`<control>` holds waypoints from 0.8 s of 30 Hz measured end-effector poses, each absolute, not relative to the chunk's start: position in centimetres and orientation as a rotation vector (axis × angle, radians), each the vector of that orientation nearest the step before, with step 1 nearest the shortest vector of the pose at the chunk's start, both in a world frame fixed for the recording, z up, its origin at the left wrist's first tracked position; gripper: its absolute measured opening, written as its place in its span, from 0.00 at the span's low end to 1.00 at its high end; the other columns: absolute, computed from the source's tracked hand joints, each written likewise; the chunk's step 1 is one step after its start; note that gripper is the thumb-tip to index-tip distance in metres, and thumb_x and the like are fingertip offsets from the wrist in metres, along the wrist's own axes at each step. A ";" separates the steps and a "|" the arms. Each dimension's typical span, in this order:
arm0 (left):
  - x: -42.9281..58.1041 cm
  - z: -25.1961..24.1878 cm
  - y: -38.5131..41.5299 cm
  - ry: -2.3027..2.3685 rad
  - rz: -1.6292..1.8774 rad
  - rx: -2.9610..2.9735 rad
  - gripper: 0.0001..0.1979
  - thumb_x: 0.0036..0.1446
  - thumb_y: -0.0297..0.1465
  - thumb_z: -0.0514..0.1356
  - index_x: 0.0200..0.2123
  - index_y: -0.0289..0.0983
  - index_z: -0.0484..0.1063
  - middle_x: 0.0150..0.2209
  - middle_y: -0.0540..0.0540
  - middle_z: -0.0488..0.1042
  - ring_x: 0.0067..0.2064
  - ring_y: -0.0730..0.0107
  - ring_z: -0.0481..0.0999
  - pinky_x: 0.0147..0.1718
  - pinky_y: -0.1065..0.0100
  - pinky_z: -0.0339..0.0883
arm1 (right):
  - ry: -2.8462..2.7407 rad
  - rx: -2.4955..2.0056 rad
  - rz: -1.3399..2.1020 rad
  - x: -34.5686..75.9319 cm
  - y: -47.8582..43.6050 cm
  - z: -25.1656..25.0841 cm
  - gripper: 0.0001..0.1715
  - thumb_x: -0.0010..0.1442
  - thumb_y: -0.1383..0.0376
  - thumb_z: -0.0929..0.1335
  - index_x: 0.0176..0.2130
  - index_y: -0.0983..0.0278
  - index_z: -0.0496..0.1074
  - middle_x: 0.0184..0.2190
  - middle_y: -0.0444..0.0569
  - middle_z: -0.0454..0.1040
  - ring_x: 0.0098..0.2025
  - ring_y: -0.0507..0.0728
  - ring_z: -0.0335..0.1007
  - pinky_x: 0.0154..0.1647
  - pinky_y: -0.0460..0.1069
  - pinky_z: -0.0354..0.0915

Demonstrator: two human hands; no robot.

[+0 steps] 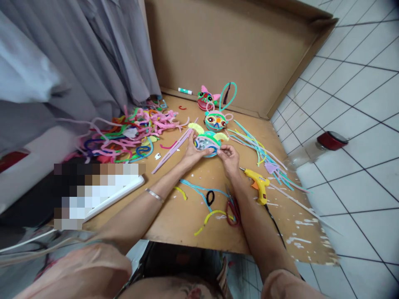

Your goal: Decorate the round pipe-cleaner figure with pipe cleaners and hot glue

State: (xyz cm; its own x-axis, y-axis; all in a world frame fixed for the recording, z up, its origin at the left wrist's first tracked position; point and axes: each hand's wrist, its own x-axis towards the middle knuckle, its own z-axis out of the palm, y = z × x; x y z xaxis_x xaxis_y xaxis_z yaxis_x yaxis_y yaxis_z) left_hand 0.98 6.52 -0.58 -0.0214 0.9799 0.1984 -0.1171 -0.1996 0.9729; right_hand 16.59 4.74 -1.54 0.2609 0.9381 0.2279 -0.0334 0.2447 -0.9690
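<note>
A round pipe-cleaner craft piece [208, 143], teal-rimmed with yellow fuzzy ears, lies on the cardboard sheet [193, 207]. My left hand [192, 150] grips its left side, fingers curled over the rim. From the lower right, my right hand [229, 158] pinches its edge with closed fingers. Two finished pipe-cleaner faces sit just beyond: one with orange eyes [215, 120] and a pink one [205, 97] with a teal loop. A yellow glue gun [259, 185] lies right of my right wrist.
A heap of coloured pipe cleaners [131, 133] fills the left side, loose teal and pink strands [264, 155] the right. Scissors with red handles [233, 209], a glue stick [185, 90], a white tablet-like slab [118, 193], a red-lidded jar [330, 141] on the tiled floor, grey curtains left.
</note>
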 end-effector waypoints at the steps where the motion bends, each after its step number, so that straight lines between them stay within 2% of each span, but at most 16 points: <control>1: 1.0 -0.6 6.5 1.027 1.410 1.258 0.64 0.27 0.44 0.76 0.67 0.45 0.49 0.67 0.38 0.54 0.68 0.48 0.53 0.66 0.55 0.49 | -1.077 -1.097 0.878 16.6 4.7 -1.5 0.24 0.39 0.55 0.77 0.34 0.61 0.69 0.28 0.41 0.72 0.32 0.52 0.68 0.39 0.49 0.67; 6: 0.9 -0.5 6.5 1.043 1.390 1.245 0.65 0.27 0.44 0.76 0.68 0.43 0.49 0.68 0.37 0.53 0.68 0.46 0.55 0.65 0.54 0.51 | -1.063 -1.074 0.886 16.7 4.7 -1.4 0.24 0.39 0.55 0.77 0.34 0.61 0.69 0.29 0.41 0.72 0.32 0.51 0.69 0.39 0.49 0.67; 12: 0.9 0.2 6.1 1.015 1.409 1.276 0.61 0.29 0.44 0.76 0.67 0.45 0.51 0.67 0.40 0.56 0.70 0.48 0.49 0.67 0.55 0.46 | -1.083 -1.082 0.862 16.7 4.8 -1.5 0.25 0.39 0.55 0.78 0.34 0.61 0.69 0.29 0.41 0.72 0.32 0.51 0.68 0.38 0.48 0.68; 19: 0.8 0.8 5.8 0.997 1.385 1.289 0.61 0.28 0.41 0.76 0.67 0.44 0.52 0.66 0.40 0.59 0.69 0.48 0.53 0.67 0.53 0.46 | -1.061 -1.098 0.848 16.5 5.1 -1.5 0.24 0.38 0.57 0.77 0.32 0.60 0.66 0.27 0.39 0.69 0.30 0.50 0.66 0.35 0.47 0.66; 24: 0.6 0.5 6.1 0.996 1.377 1.281 0.60 0.30 0.41 0.76 0.67 0.44 0.52 0.65 0.40 0.60 0.68 0.49 0.54 0.67 0.54 0.48 | -1.075 -1.102 0.829 16.5 5.4 -1.1 0.25 0.36 0.60 0.76 0.32 0.60 0.65 0.30 0.40 0.68 0.31 0.50 0.64 0.34 0.47 0.65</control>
